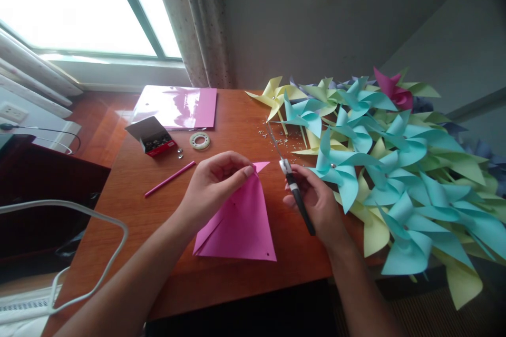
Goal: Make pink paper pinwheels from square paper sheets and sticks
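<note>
My left hand (215, 181) pinches the top corner of a folded pink paper (241, 221) that lies on the wooden table (237, 116). The paper is a triangle with small holes near its corners. My right hand (316, 202) grips a pair of scissors (290, 179) with black handles. Their thin blades are closed and point up and away, just right of the paper's tip. A pink stick (169, 179) lies left of my left hand.
A heap of blue, yellow, green and pink paper pinwheels (387, 163) covers the table's right side. At the back left are a stack of pink sheets (177, 106), an open box of pins (152, 137), a tape roll (200, 140) and loose pins (276, 137). A white cable (98, 210) runs at left.
</note>
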`<move>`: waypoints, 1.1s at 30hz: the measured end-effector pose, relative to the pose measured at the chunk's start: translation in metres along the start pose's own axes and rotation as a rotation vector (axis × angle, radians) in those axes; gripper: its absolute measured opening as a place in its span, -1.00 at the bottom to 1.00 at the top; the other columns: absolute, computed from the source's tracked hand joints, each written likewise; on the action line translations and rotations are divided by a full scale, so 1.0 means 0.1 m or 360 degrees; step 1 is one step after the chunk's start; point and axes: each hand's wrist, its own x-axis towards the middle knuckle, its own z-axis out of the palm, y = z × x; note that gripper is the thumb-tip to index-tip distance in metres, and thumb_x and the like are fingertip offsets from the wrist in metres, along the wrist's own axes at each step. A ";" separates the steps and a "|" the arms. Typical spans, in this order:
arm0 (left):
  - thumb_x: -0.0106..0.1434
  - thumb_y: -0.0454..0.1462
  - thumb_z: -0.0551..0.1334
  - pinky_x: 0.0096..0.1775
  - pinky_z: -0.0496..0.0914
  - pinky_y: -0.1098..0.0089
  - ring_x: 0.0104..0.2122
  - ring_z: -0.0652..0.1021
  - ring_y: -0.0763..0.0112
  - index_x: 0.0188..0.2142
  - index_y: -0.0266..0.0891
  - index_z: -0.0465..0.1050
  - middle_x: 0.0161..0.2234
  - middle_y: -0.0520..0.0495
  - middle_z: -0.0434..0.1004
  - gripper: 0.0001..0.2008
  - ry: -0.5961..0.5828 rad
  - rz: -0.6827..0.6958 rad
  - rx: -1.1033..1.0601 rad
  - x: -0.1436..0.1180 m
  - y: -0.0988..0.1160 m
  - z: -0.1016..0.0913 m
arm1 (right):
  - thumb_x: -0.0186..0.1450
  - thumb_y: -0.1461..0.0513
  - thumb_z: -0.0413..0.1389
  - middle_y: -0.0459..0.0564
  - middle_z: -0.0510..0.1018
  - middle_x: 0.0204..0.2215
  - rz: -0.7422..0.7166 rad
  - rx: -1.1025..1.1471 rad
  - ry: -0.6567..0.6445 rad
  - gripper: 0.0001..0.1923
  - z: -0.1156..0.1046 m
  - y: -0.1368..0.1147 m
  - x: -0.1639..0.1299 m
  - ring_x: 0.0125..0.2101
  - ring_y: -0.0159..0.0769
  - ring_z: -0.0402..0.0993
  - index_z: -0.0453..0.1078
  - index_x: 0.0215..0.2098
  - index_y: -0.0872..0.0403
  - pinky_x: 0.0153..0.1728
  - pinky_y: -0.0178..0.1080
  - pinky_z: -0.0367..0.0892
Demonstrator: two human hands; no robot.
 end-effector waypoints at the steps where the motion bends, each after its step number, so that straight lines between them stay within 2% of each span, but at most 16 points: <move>1: 0.19 -0.22 0.42 -0.39 0.35 0.52 -0.43 0.49 0.49 -0.36 -0.25 0.58 -0.41 -0.01 0.59 -0.87 0.0000 0.0008 -0.0011 0.00 0.00 0.00 | 0.19 0.08 0.35 0.02 0.54 -0.12 0.0035 0.0062 -0.0022 -0.50 0.00 -0.03 0.00 -0.18 -0.20 0.53 0.42 0.06 -0.05 -0.17 -0.19 0.50; 5: 0.19 -0.24 0.43 -0.37 0.34 0.54 -0.41 0.48 0.50 -0.34 -0.25 0.58 -0.39 0.00 0.58 -0.88 -0.0002 0.0016 -0.0054 0.01 -0.01 0.01 | 0.29 -0.04 0.23 0.02 0.54 -0.21 0.0099 0.0221 -0.0073 -0.58 -0.03 -0.10 0.01 -0.22 -0.21 0.53 0.42 0.00 -0.01 -0.19 -0.20 0.47; 11: 0.13 -0.28 0.46 -0.38 0.31 0.55 -0.42 0.44 0.51 -0.38 -0.27 0.57 -0.44 0.02 0.53 -0.87 -0.0041 0.0055 -0.0046 0.02 -0.03 -0.01 | 0.31 -0.03 0.22 -0.02 0.53 -0.21 0.0169 0.0329 -0.0089 -0.65 -0.07 -0.05 0.02 -0.24 -0.25 0.52 0.45 -0.03 -0.05 -0.22 -0.24 0.45; 17: 0.13 -0.27 0.46 -0.40 0.29 0.55 -0.43 0.42 0.52 -0.40 -0.28 0.56 -0.45 0.02 0.51 -0.85 -0.0032 0.0065 -0.0056 0.02 -0.02 -0.02 | 0.25 0.01 0.29 0.04 0.57 -0.12 0.0240 0.0277 -0.0072 -0.51 -0.07 -0.06 0.02 -0.14 -0.19 0.56 0.42 0.08 0.00 -0.08 -0.18 0.49; 19: 0.12 -0.27 0.47 -0.41 0.28 0.55 -0.43 0.41 0.52 -0.40 -0.28 0.56 -0.46 0.01 0.51 -0.85 -0.0028 0.0069 -0.0052 0.01 -0.02 -0.02 | 0.25 0.03 0.29 0.08 0.57 -0.07 0.0225 0.0131 -0.0023 -0.50 -0.06 -0.05 0.03 -0.11 -0.15 0.56 0.41 0.10 0.02 -0.07 -0.13 0.51; 22: 0.11 -0.27 0.47 -0.40 0.29 0.55 -0.43 0.41 0.52 -0.40 -0.29 0.56 -0.46 0.01 0.51 -0.84 -0.0016 0.0074 -0.0058 0.01 -0.02 -0.02 | 0.26 0.06 0.26 0.13 0.57 -0.07 0.0121 -0.0311 0.0083 -0.55 -0.04 -0.06 0.02 -0.09 -0.10 0.56 0.44 0.06 0.07 -0.11 -0.11 0.53; 28: 0.10 -0.26 0.48 -0.40 0.28 0.53 -0.44 0.40 0.51 -0.40 -0.29 0.54 -0.47 0.03 0.47 -0.82 0.0008 0.0069 -0.0059 0.01 0.01 -0.02 | 0.27 0.07 0.21 0.15 0.58 -0.17 -0.0163 -0.1166 0.0243 -0.56 0.04 -0.06 -0.01 -0.29 -0.12 0.57 0.47 0.03 0.14 -0.24 -0.10 0.54; 33: 0.13 -0.23 0.46 -0.42 0.24 0.52 -0.45 0.37 0.51 -0.41 -0.29 0.51 -0.47 0.03 0.44 -0.80 -0.0039 0.0072 -0.0004 -0.01 0.02 -0.04 | 0.29 0.07 0.18 0.17 0.59 -0.15 -0.0215 -0.1701 0.0301 -0.57 0.12 -0.02 -0.02 -0.18 0.00 0.57 0.46 0.03 0.15 -0.13 -0.05 0.47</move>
